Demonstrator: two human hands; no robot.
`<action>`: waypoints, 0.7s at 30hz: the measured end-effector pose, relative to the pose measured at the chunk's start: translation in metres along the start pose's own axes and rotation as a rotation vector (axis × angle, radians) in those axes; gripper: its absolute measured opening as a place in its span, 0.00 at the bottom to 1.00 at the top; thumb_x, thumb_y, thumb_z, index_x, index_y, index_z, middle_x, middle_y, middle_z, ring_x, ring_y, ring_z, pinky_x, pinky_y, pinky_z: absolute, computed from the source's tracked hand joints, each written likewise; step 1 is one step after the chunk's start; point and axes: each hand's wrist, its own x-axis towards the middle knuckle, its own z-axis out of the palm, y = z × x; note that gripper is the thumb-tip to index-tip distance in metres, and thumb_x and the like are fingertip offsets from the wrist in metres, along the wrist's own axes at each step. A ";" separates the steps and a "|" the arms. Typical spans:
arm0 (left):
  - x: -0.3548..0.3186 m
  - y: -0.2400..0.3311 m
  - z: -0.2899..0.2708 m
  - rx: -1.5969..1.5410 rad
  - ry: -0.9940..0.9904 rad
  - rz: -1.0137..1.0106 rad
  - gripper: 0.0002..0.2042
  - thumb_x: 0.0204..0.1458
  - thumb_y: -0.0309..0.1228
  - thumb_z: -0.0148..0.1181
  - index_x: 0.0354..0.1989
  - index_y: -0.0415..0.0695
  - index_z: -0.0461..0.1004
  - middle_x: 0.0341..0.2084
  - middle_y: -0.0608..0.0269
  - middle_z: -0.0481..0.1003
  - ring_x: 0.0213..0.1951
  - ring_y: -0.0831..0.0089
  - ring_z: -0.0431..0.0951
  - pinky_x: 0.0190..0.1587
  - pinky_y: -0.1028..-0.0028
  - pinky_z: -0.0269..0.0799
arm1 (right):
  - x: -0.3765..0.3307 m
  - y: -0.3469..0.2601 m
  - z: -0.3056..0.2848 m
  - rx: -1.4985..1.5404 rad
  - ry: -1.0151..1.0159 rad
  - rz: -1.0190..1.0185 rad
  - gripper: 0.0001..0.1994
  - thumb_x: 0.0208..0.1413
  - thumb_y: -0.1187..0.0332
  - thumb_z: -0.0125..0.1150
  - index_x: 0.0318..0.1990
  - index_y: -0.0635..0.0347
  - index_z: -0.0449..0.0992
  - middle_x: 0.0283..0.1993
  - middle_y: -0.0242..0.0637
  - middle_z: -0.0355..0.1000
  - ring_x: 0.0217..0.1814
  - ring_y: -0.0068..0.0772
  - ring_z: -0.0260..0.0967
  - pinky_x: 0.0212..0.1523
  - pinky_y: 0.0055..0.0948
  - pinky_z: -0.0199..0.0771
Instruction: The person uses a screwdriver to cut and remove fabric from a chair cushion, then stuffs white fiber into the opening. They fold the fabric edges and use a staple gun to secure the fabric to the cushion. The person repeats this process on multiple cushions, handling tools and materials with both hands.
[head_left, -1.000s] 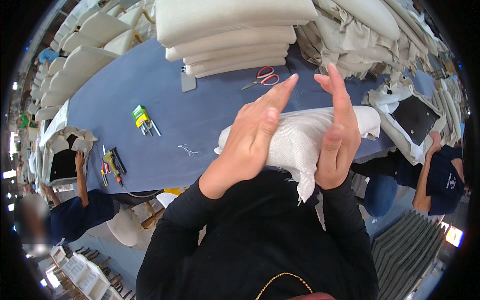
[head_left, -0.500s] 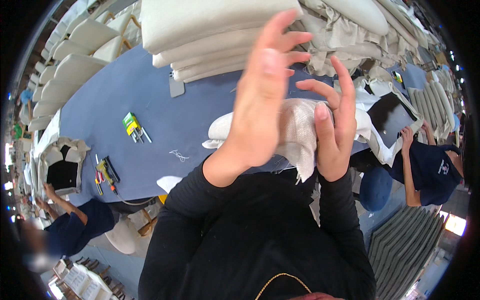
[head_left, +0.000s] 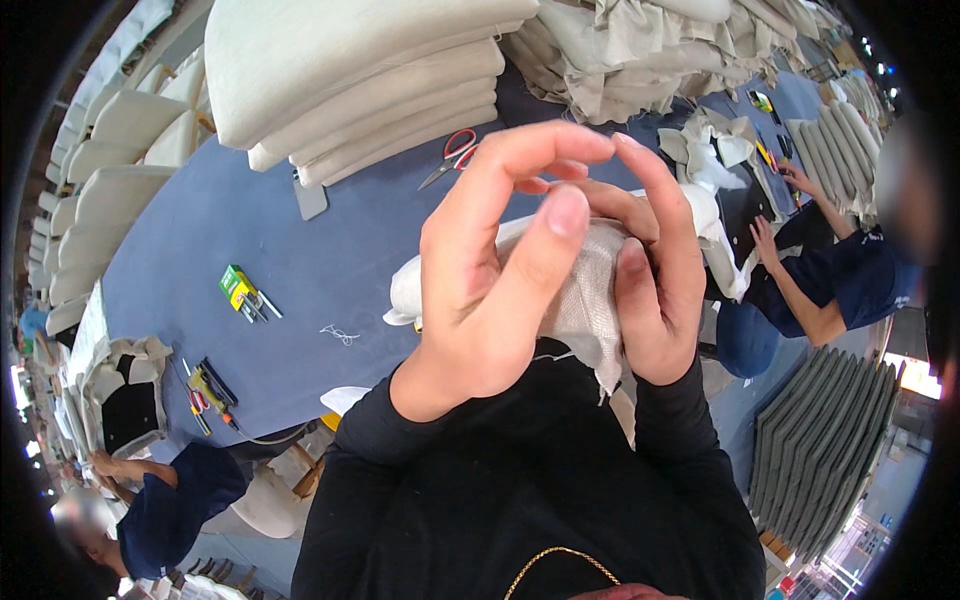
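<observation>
My left hand (head_left: 485,290) is raised above a padded piece covered in beige woven fabric (head_left: 592,300), its fingers curved and its thumb apart, holding nothing. Facing it, my right hand (head_left: 660,285) is beside the fabric's right side, its fingers bent and apart. The fingertips of both hands come close together above the piece, and I cannot tell whether they touch. A loose fabric corner with frayed threads hangs toward my body. My hands hide much of the piece.
On the blue-covered table (head_left: 250,350) are red-handled scissors (head_left: 455,160), a phone (head_left: 310,195), a green-yellow box (head_left: 238,290) and a staple gun (head_left: 212,382). Stacked cushions (head_left: 390,95) stand at the back. Co-workers handle upholstered pieces at left and right.
My left hand has turned and come down, its fingers curling toward the right hand. My right hand's fingers have bent inward. The view has shifted, bringing the scissors fully into sight.
</observation>
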 end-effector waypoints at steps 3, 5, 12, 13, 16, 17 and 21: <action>-0.001 -0.002 -0.010 -0.019 -0.242 0.018 0.22 0.57 0.37 0.69 0.57 0.36 0.79 0.58 0.51 0.79 0.58 0.57 0.79 0.64 0.62 0.69 | -0.003 0.003 -0.011 0.091 -0.047 -0.008 0.36 0.55 0.78 0.44 0.76 0.67 0.64 0.60 0.56 0.80 0.56 0.46 0.82 0.60 0.38 0.80; 0.006 -0.007 -0.022 0.058 -0.464 0.117 0.26 0.47 0.38 0.78 0.54 0.39 0.81 0.61 0.48 0.78 0.59 0.49 0.79 0.66 0.56 0.69 | -0.002 0.003 -0.016 0.164 -0.067 0.008 0.38 0.55 0.80 0.43 0.79 0.66 0.56 0.65 0.59 0.76 0.56 0.44 0.82 0.60 0.36 0.79; 0.006 -0.042 -0.014 0.155 -0.536 0.352 0.21 0.42 0.45 0.83 0.43 0.52 0.86 0.62 0.45 0.78 0.66 0.40 0.72 0.69 0.45 0.63 | 0.020 0.017 -0.033 0.343 -0.230 0.032 0.47 0.53 0.83 0.43 0.84 0.63 0.37 0.69 0.67 0.69 0.52 0.33 0.81 0.58 0.29 0.77; 0.008 -0.041 -0.012 0.143 -0.536 0.355 0.20 0.43 0.43 0.83 0.44 0.52 0.86 0.64 0.47 0.77 0.68 0.41 0.70 0.70 0.46 0.63 | 0.023 0.018 -0.031 0.376 -0.222 0.028 0.48 0.52 0.83 0.43 0.84 0.63 0.36 0.69 0.66 0.70 0.52 0.34 0.81 0.59 0.30 0.77; 0.013 -0.042 -0.014 0.135 -0.540 0.371 0.19 0.44 0.39 0.82 0.46 0.52 0.87 0.68 0.51 0.74 0.72 0.41 0.66 0.73 0.47 0.60 | 0.028 0.023 -0.023 0.436 -0.198 0.039 0.50 0.50 0.84 0.44 0.84 0.62 0.36 0.68 0.65 0.71 0.52 0.35 0.82 0.61 0.32 0.78; 0.014 -0.044 -0.017 0.157 -0.542 0.392 0.19 0.44 0.39 0.82 0.46 0.52 0.87 0.69 0.52 0.74 0.72 0.40 0.65 0.73 0.47 0.59 | 0.031 0.024 -0.022 0.446 -0.196 0.041 0.50 0.50 0.84 0.44 0.84 0.62 0.36 0.68 0.65 0.72 0.53 0.36 0.82 0.61 0.33 0.78; 0.017 -0.046 -0.029 0.225 -0.551 0.384 0.22 0.45 0.41 0.82 0.49 0.52 0.87 0.71 0.53 0.72 0.74 0.40 0.63 0.74 0.47 0.58 | 0.039 0.030 -0.019 0.405 -0.201 0.026 0.50 0.49 0.84 0.45 0.84 0.61 0.38 0.65 0.63 0.74 0.55 0.38 0.82 0.60 0.33 0.80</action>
